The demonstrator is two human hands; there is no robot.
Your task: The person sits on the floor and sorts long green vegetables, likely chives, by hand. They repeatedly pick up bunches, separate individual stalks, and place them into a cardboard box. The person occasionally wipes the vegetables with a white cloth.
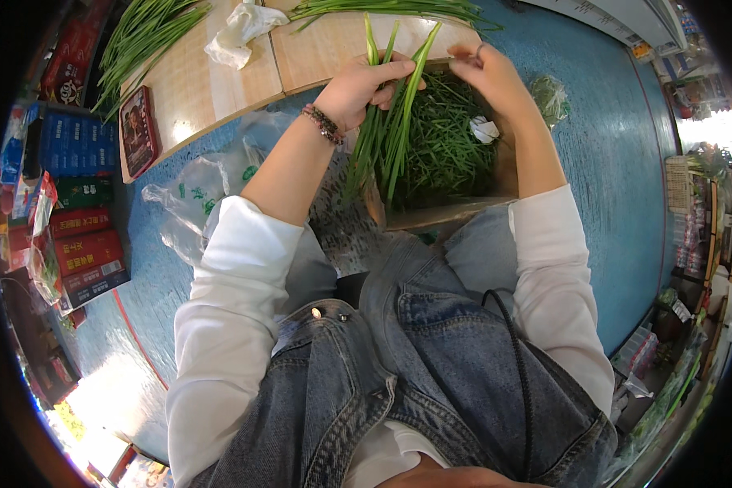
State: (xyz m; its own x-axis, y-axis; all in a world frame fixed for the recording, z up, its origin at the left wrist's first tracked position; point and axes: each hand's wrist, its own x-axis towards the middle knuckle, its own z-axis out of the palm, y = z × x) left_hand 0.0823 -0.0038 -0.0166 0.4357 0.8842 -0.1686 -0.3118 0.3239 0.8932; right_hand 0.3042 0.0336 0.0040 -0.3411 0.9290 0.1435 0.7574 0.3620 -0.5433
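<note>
My left hand (366,85), with a bead bracelet at the wrist, grips several long green leafy stalks (410,104), probably chives or scallions. Their pale ends point up and their green leaves hang down. To its right, my right hand (473,64) is raised over the far edge of a cardboard box (457,215), fingers curled and slightly blurred; whether it holds a small piece cannot be told. Cut green leaves (448,146) fill much of the box, and a crumpled white tissue (484,129) lies on them. Longer bunches of green stalks (152,43) rest on the wooden table (317,55).
A crumpled white tissue (241,33) and a phone with its screen lit (139,133) lie on the table. Clear plastic bags (195,189) are on the blue floor beside the box. Stacked cartons (79,143) stand at left; a bagged green vegetable (549,99) sits right.
</note>
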